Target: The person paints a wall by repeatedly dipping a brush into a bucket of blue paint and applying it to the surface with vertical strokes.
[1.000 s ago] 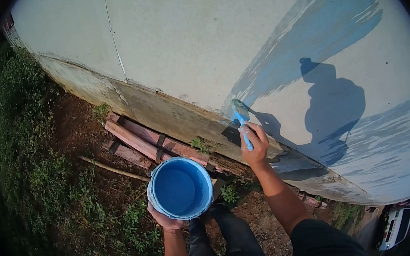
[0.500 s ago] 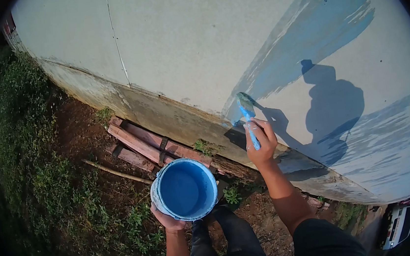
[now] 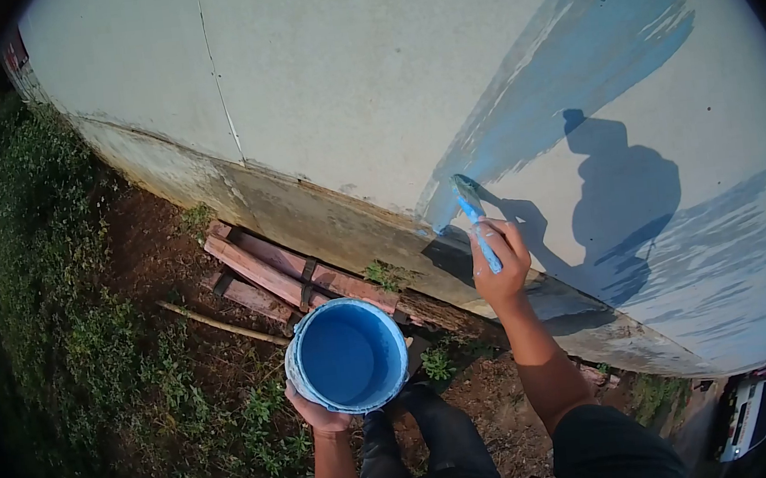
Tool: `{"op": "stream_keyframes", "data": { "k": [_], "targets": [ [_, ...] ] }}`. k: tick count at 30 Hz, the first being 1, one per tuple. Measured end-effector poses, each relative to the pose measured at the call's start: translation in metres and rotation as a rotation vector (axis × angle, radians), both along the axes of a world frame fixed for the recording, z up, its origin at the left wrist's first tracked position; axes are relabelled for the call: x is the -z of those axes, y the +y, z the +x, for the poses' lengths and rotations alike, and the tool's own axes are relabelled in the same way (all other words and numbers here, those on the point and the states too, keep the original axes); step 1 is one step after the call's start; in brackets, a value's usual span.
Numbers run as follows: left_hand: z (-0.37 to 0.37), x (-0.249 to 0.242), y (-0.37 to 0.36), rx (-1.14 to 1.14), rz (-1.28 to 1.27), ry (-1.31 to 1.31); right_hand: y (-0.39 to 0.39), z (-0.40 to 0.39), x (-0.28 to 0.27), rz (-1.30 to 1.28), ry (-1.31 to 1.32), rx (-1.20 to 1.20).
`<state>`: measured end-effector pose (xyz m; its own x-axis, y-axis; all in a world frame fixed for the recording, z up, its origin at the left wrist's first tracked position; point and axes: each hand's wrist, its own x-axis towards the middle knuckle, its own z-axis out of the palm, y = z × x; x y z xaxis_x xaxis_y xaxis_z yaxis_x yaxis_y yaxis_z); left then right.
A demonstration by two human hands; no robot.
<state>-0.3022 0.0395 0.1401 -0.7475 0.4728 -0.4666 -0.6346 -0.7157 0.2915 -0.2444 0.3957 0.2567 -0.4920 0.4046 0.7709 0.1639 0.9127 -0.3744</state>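
My right hand (image 3: 501, 255) is closed around the blue handle of a paintbrush (image 3: 470, 201). The bristles are at the pale wall (image 3: 321, 70), by the lower end of a slanting band of wet blue paint (image 3: 561, 74). Below and to the left, my left hand (image 3: 315, 410) grips the side of a paint bucket (image 3: 346, 355) from underneath. Blue paint fills part of the bucket, and its rim is smeared with paint. Some of the left fingers are hidden behind the bucket.
Reddish beams (image 3: 266, 273) lie along the foot of the wall. A stick (image 3: 220, 322) rests on the soil near green weeds (image 3: 177, 397). My shadow (image 3: 622, 188) falls on the wall, over thinner blue streaks. A white vehicle (image 3: 752, 415) stands at the lower right.
My right hand and the paintbrush have shifted slightly right and down, and the bristles have turned a little. The bucket stays nearly where it was in my left hand.
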Motion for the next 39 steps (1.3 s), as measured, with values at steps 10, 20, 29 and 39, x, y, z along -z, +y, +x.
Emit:
{"op": "stream_keyframes", "data": {
  "k": [10, 20, 29, 39],
  "targets": [
    [-0.007, -0.002, 0.002, 0.039, -0.058, 0.032, 0.009, 0.016, 0.110, -0.237, -0.267, -0.088],
    [-0.003, -0.003, 0.011, 0.054, -0.059, 0.016, -0.005, 0.062, 0.011, -0.106, 0.042, 0.094],
    [-0.006, -0.006, 0.037, 0.105, 0.047, 0.033, 0.030, 0.007, 0.058, -0.260, -0.146, -0.104],
    [-0.002, -0.029, 0.041, 0.117, 0.101, 0.071, -0.006, 0.020, -0.055, -0.018, 0.150, 0.033]
  ]
}}
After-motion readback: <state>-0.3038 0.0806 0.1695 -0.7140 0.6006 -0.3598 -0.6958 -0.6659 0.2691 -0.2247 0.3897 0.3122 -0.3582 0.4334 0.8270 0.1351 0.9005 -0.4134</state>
